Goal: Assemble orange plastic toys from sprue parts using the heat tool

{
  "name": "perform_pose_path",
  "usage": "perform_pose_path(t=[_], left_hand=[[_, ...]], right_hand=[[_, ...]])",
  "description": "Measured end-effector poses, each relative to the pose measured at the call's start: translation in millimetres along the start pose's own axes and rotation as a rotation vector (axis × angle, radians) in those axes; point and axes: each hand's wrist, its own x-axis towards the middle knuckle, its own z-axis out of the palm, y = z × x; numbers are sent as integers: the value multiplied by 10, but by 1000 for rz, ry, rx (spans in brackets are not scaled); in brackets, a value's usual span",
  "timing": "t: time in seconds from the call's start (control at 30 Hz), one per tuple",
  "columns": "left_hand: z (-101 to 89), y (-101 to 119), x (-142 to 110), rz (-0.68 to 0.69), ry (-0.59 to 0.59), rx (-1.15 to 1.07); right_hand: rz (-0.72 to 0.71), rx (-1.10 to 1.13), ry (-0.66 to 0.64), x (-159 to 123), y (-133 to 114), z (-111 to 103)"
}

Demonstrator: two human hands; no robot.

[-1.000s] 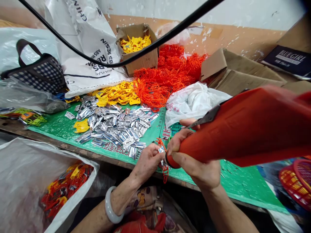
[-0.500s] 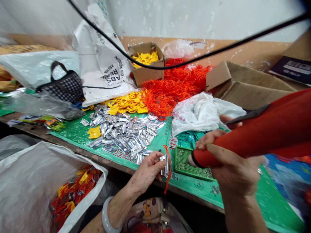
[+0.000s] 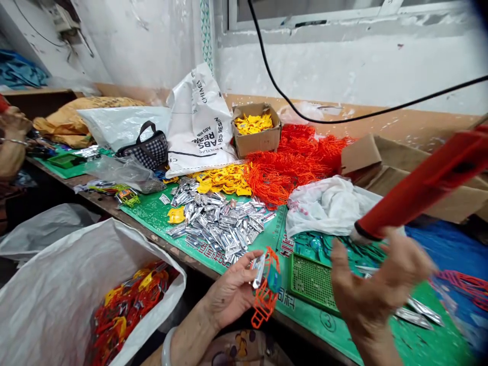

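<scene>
My left hand (image 3: 234,290) pinches an orange plastic frame (image 3: 263,300) with a silver metal plate (image 3: 260,269) and a teal-green piece (image 3: 273,279) on it, above the table's front edge. My right hand (image 3: 375,284), smeared by motion, is held up with its fingers apart. Just above it a red power screwdriver (image 3: 423,188) hangs at a slant, its pale nose pointing down left; the hand no longer wraps round it. Between my hands a green perforated tray (image 3: 312,279) lies on the green table cover (image 3: 263,239).
Loose silver plates (image 3: 221,223) are heaped left of centre, with yellow pieces (image 3: 224,179) and orange frames (image 3: 293,162) behind. A white sack (image 3: 152,254) of assembled pieces stands at front left. A black cable (image 3: 305,119) crosses overhead. Another person's hand (image 3: 15,124) shows far left.
The red screwdriver came away from the piece, and my right hand let go of it; it now hangs higher. My left hand turned the orange piece, showing its teal part. The view swung left.
</scene>
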Motion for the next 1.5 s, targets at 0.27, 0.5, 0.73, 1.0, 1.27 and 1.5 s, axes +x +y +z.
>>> perform_pose_path(t=[0.27,0.5,0.73,1.0,1.27,1.5], left_hand=[[-149,108,-227,49,154,38],[-172,188,-265,23,261,-113],[-223,234,-145,26,326,-195],[-145,318,12,-61,209,-273],[78,183,84,292,20,-105],[19,138,144,445,134,441]], right_hand=[[-342,-10,-883,-100,-14,1163],[-319,37,-1173,-69,42,1557],[54,332,-1129,-36,46,1511],[695,916,-1159,-98,-292,793],[1037,1120,-825,-235,-284,728],[1114,1164,-734,-317,-312,664]])
